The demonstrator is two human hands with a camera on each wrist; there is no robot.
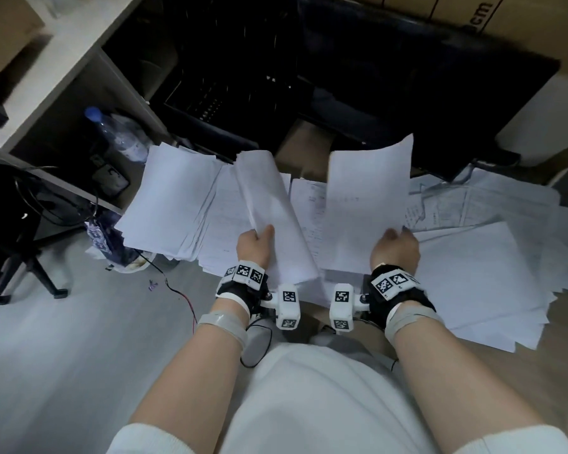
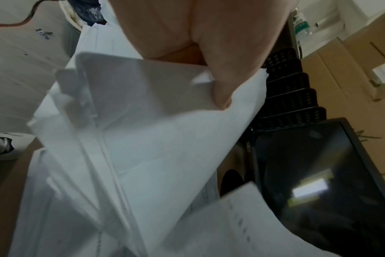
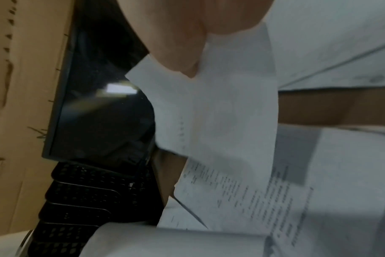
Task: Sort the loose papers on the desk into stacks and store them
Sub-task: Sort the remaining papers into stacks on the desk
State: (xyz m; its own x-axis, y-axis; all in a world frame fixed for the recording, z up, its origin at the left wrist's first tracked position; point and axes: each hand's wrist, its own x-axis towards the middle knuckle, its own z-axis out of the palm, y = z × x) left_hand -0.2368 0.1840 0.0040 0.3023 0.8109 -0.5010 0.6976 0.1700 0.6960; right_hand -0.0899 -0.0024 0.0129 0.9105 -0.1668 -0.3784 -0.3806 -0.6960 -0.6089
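My left hand (image 1: 255,241) pinches a bundle of white sheets (image 1: 274,211) by its near left edge, thumb on top; the left wrist view shows the thumb (image 2: 222,90) pressed on that bundle (image 2: 143,139). My right hand (image 1: 394,245) pinches a single sheet (image 1: 368,204) at its near right corner and holds it lifted; in the right wrist view that sheet (image 3: 220,113) hangs below the hand. Under both lie printed pages (image 1: 309,204) on the desk. A thick pile of papers (image 1: 171,198) sits at the left, another spread (image 1: 479,273) at the right.
A dark monitor (image 1: 423,83) stands behind the papers, with a black mesh file tray (image 1: 217,86) to its left. A water bottle (image 1: 118,132) lies on a lower shelf at left. Cardboard boxes (image 1: 473,8) are at the back. A chair base (image 1: 23,270) stands on the floor.
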